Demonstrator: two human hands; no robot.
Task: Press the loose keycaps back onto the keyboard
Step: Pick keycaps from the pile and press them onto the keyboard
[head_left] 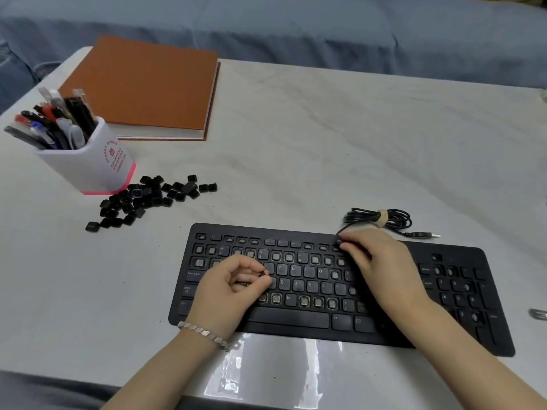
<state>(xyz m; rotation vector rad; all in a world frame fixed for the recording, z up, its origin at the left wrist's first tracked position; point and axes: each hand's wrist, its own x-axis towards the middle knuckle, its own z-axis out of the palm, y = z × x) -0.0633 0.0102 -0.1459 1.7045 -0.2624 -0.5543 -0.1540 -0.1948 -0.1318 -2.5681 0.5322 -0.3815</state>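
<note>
Dozens of bare sockets show across the black flat plastic keyboard (pixel 290 318), which lies along the near edge of the white desk (pixel 325 143), toward its right corner, so we judge the job far from finished. Our left hand (pixel 233 287) hovers over the left-middle rows with its fingers curled in, thumb and forefinger pinching a small black square keycap (pixel 262 273). Our right hand (pixel 381 267) lies stretched over the right of the letter block, fingers nearly straight, tips pressing down at the function row by the keyboard's far edge. The heap of loose black plastic keycaps (pixel 151 199) sits well apart, near the left edge of the desk, just beside the white pen holder with a pink base (pixel 91 170). We think the main risk is a cap going onto the wrong socket, since many openings look alike and the legends are small. Pressed down tilted, a cap could jam or snap a clip. The pinched cap may also slip and drop among the rows. When we reach across to the heap, a wrist could nudge the pen holder or scatter caps off the left edge.
</note>
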